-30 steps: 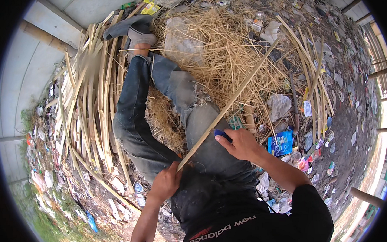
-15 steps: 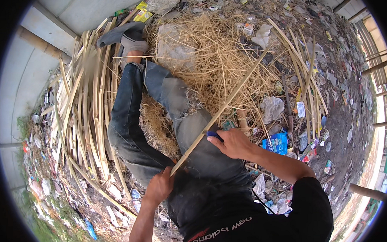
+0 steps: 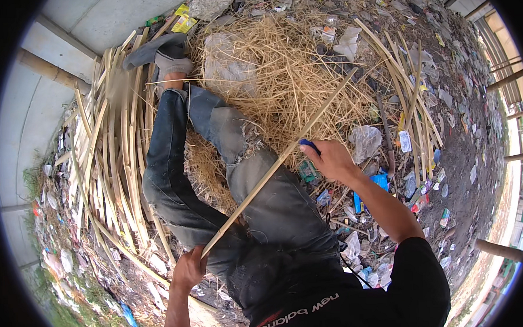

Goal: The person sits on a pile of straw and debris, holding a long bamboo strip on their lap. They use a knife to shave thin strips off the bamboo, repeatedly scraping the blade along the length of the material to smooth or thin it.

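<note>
A long, pale bamboo strip (image 3: 262,185) lies slantwise over my thighs, its far end above the straw. My left hand (image 3: 188,270) is closed round its near end, by my left hip. Further up the strip, past my right knee, my right hand (image 3: 333,161) grips a small blue piece (image 3: 309,144) that meets the strip's edge. Most of that piece is hidden by the fingers, and I cannot see a blade. My legs in torn dark jeans (image 3: 175,166) are stretched out on the ground under the strip.
Many split bamboo strips (image 3: 126,168) lie in a pile on the left, with a smaller bundle (image 3: 410,95) at the right. Loose straw shavings (image 3: 292,64) heap up ahead. Plastic litter, including a blue packet (image 3: 378,182), covers the ground. A grey wall (image 3: 24,131) stands at the left.
My left hand has drawn the strip's near end down and left, and the strip has slid along with it. My right hand has moved slightly up and right with the blue piece.
</note>
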Tool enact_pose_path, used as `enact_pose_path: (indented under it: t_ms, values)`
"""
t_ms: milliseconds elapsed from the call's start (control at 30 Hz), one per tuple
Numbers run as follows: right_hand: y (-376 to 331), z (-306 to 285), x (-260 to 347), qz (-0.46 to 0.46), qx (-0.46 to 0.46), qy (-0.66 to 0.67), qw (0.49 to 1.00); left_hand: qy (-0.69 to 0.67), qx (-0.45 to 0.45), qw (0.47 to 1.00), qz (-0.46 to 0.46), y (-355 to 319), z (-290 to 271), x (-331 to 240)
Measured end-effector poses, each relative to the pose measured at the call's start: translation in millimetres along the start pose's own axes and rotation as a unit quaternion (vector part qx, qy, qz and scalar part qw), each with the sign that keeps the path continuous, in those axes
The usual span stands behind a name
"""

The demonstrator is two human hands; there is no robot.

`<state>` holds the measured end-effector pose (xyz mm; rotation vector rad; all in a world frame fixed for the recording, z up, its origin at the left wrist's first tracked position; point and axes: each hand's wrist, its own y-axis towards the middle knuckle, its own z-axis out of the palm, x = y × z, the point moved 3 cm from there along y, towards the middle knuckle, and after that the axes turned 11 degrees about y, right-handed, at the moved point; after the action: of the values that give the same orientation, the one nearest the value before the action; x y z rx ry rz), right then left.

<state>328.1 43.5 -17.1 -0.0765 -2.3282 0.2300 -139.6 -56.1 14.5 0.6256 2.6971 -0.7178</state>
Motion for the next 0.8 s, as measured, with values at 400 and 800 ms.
enact_pose_path:
  t_ms: [400, 800]
  values:
    - [66, -76, -110, 0.108, -0.140, 0.000, 0.984, 0.018, 0.004, 1.000, -0.008, -3, -34, 14]
    - [35, -194, -206, 0.135, -0.379, -0.010, 0.915, 0.080, -0.009, 0.993, -0.089, -62, -10, 71]
